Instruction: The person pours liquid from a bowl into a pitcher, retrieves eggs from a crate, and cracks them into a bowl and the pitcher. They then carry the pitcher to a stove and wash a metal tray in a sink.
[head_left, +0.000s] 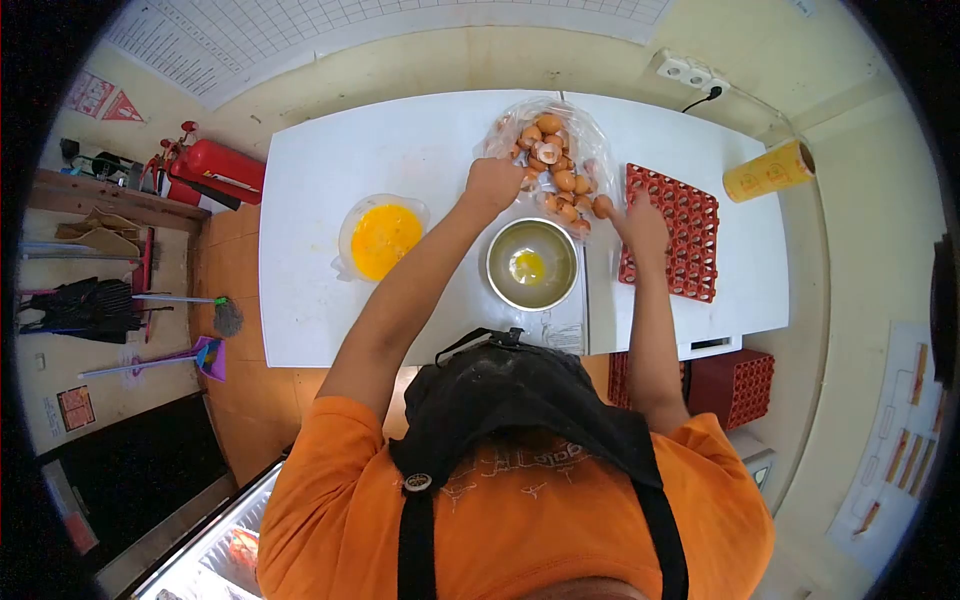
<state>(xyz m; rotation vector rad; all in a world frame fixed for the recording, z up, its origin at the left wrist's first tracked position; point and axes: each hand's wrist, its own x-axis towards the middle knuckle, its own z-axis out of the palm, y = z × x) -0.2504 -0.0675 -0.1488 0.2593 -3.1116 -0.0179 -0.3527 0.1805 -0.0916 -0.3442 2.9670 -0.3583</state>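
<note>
- Flanking a clear plastic bag (pixel 592 132) of brown eggshells (pixel 565 180), the two hands lie at its left and right edges, on the white surface (pixel 330 130).
- The left hand (pixel 495 183) is curled nearly shut, seemingly around the film at its edge. The right hand (pixel 645 230) is half-curled, its fingertips close to the outermost shells (I can't tell from here whether it has any plastic between them).
- The bag should be light and limp, likely slippery where egg has wetted it. Its shells look brittle; squeezing the middle could crush them and push sharp bits through. Better to take gathered film at the rim, one hand on each side, than the filled part.
- Its long axis runs away from the body, the near end slanting slightly towards the right hand. Which way the mouth points, I can't make out.
- Just nearer the body, between the hands, sits a metal bowl (pixel 497 270) with a little yellow egg in it. Left of the left hand is a pale container (pixel 347 240) of yellow liquid egg; a red egg tray (pixel 700 245) lies beneath and beyond the right hand's outer side.
</note>
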